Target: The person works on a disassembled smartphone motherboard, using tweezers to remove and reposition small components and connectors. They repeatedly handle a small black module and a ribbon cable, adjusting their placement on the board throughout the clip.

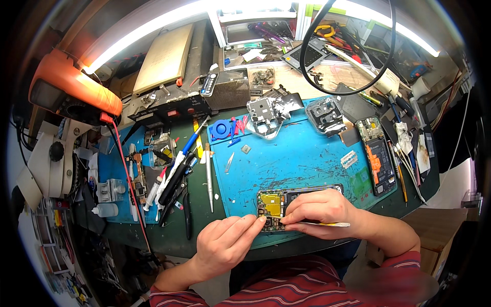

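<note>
An opened smartphone (271,203) lies on the blue work mat near its front edge, with its circuit board and a yellow-covered section exposed. My right hand (325,212) pinches a slim stick-like tool (335,224), pale with a yellowish end, its tip over the phone's lower left part. That hand covers much of the phone's right half. From the left, my left hand (230,238) reaches the phone's near left corner. Its thumb and fingertips are pressed together there, and whatever they may hold is too small to make out.
Loose on the mat (286,158) are a razor blade (349,159) and a small chip (246,149). A second opened phone (377,158) stands right. Pens and tools (176,176) crowd the left, beside an orange multimeter (71,89). A black cable loop (303,56) hangs at the back.
</note>
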`<move>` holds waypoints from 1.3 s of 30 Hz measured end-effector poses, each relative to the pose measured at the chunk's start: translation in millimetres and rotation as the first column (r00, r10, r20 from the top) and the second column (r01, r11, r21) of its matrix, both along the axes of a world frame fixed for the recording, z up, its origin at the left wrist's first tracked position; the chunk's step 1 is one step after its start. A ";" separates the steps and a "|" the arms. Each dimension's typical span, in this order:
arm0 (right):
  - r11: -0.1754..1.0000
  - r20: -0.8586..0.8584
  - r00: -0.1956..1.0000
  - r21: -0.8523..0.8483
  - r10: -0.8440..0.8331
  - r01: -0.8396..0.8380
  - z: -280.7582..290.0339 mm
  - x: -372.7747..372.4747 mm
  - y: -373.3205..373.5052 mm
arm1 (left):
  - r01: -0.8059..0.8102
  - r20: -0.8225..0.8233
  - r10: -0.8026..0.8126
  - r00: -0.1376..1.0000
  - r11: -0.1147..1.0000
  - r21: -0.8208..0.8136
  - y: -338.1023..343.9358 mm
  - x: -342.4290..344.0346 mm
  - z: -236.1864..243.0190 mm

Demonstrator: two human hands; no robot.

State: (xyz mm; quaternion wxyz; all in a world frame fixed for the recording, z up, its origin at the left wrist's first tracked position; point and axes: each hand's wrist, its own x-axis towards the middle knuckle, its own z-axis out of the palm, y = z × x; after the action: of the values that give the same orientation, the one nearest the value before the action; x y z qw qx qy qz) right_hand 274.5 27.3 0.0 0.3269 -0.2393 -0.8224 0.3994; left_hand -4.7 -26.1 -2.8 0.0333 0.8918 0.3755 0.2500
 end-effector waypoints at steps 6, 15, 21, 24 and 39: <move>1.000 0.005 1.000 -0.001 0.002 -0.002 1.5 0.0 0.4 | 0.003 -0.012 -0.003 1.000 1.000 0.000 0.6 0.2 0.4; 1.000 0.020 1.000 -0.028 0.004 -0.003 2.4 0.4 0.1 | 0.014 -0.020 -0.014 1.000 1.000 -0.010 0.9 0.4 2.1; 1.000 0.028 1.000 -0.029 0.002 -0.002 3.1 0.6 0.7 | 0.012 -0.023 -0.012 1.000 1.000 -0.015 0.7 0.2 1.6; 1.000 0.026 1.000 -0.019 -0.001 0.002 2.9 0.8 0.7 | 0.007 -0.019 -0.007 1.000 1.000 -0.011 0.2 0.0 0.5; 0.992 -0.036 0.999 -0.119 -0.041 0.036 2.1 4.4 1.2 | 0.003 0.002 -0.003 1.000 0.999 -0.052 0.2 1.1 5.0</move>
State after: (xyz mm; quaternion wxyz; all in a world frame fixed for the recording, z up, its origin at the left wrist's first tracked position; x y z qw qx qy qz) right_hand 278.9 28.6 2.1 0.3355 -0.2662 -0.7861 0.4457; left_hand -3.6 -25.9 2.2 0.0574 0.8910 0.3806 0.2408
